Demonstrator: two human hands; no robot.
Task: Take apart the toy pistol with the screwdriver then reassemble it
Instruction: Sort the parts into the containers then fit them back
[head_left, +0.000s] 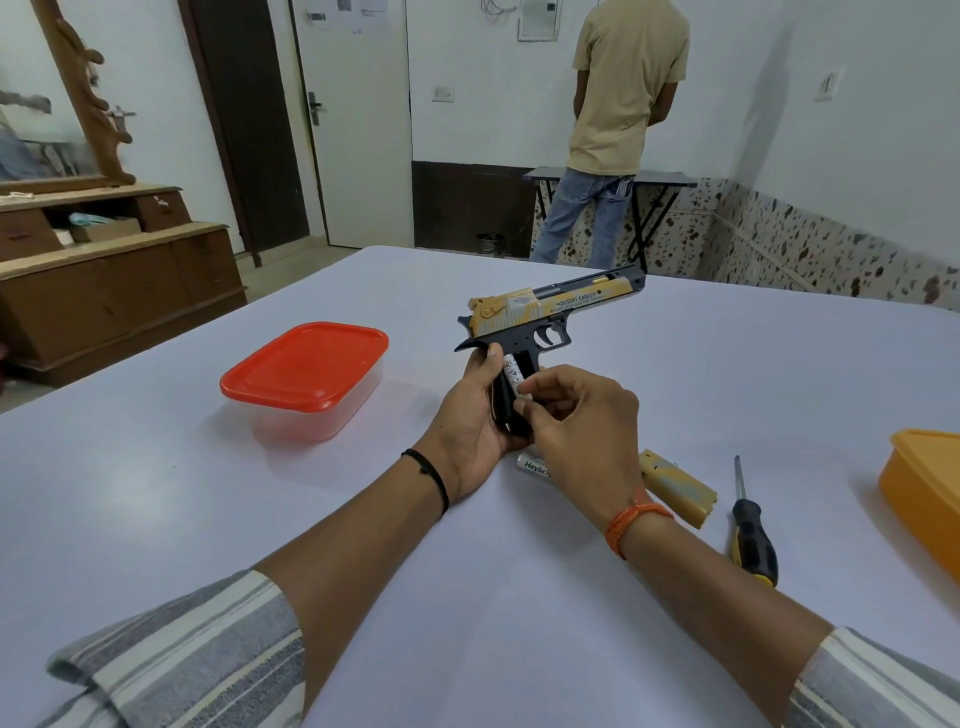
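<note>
**Batteries at the handle, cover off, screwdriver idle**

The toy pistol is held upright above the middle of the worktop, muzzle towards the far right edge. The left hand has its grip wrapped round the pistol's handle from behind. The right hand pinches a white battery with thumb and fingertips at the open side of the handle; whether it is going in or coming out cannot be told.

A second battery lies on the worktop just below the hands, partly hidden by the right wrist. The gold handle cover lies beside it towards the right edge, and the screwdriver rests further right, untouched, near an orange container at the right edge. A red-lidded box sits towards the left.

By my reading the pistol is only partly opened: the cover is off and one battery is out, while slide, frame and trigger remain joined. Either way, refitting the cover and its screw remains to be done.
</note>
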